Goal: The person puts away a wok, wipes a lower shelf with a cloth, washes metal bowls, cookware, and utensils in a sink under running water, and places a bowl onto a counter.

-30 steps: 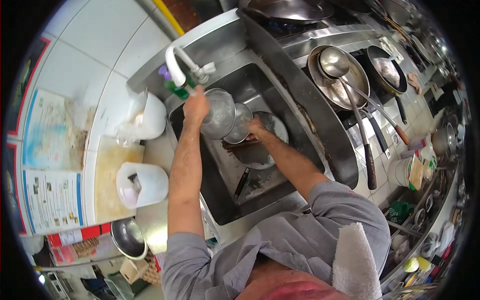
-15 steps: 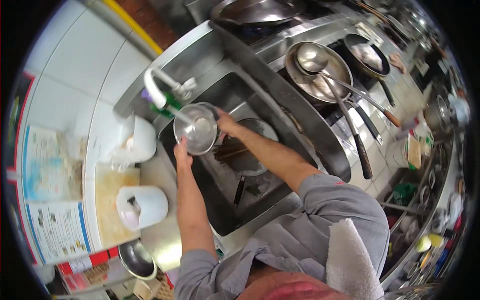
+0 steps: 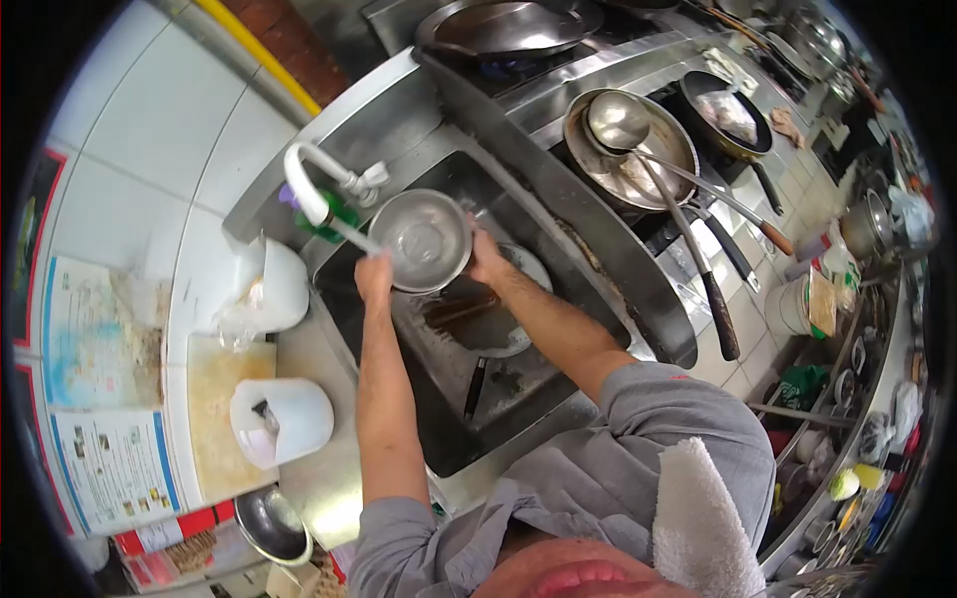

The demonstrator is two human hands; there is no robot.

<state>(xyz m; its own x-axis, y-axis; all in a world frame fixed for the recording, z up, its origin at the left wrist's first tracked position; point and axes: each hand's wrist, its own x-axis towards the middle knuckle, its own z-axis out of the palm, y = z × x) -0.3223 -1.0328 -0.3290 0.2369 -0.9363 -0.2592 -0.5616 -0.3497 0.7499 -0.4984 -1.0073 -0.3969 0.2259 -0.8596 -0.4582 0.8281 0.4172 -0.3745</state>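
Note:
Both hands hold a round metal bowl (image 3: pixel 420 240) over the sink (image 3: pixel 404 399), its inside facing up with a little shine of water at the bottom. My left hand (image 3: pixel 375 277) grips the near-left rim, right by the end of the white faucet (image 3: pixel 317 199). On the opposite side, my right hand (image 3: pixel 486 257) is closed on the rim, its fingers partly hidden by the bowl. Below, a pan (image 3: pixel 508 334) lies in the sink with brown sticks, perhaps chopsticks, on it, and a black handle (image 3: pixel 477 387) points toward me.
To the right, a wide pan (image 3: pixel 668 189) with ladles and a black frying pan (image 3: pixel 733 115) sit on the stove. Left of the sink stand white plastic containers (image 3: pixel 299 414) beside a stained cutting board (image 3: pixel 224 399). A green bottle (image 3: pixel 341 214) is behind the faucet.
Both hands have carried the bowl to the right, out from under the faucet's end. It was tilted beneath the faucet before and now sits more level.

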